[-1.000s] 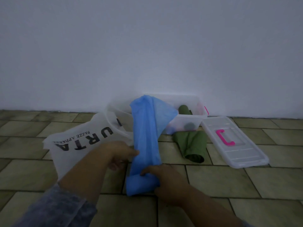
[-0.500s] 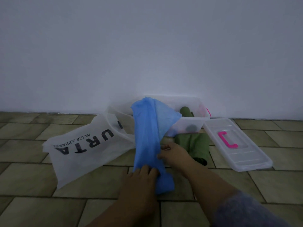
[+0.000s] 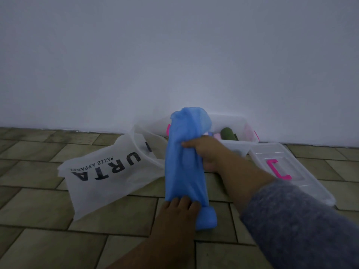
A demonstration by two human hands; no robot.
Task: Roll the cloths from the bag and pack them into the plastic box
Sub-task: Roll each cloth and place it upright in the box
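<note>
A long blue cloth (image 3: pixel 184 171) stretches from a small rolled end on the floor tiles up towards the plastic box (image 3: pixel 236 119) by the wall. My left hand (image 3: pixel 174 212) rests flat on the cloth's near end, beside the roll. My right hand (image 3: pixel 206 152) grips the cloth higher up, thumb across its front, holding the bunched upper part off the floor. Inside the box lie a dark green roll (image 3: pixel 227 133) and a pale pink one (image 3: pixel 217 136). The white bag (image 3: pixel 108 171) with black lettering lies to the left, mouth towards the box.
The box's clear lid (image 3: pixel 303 177) with a pink latch lies on the tiles to the right, partly behind my right forearm. A plain white wall runs close behind the box. Bare tiles show in front of the bag and near me.
My right hand slid up the blue cloth and gathered its spread top into a narrow bunch. My left hand stayed on the near end. The green cloth on the floor is now hidden.
</note>
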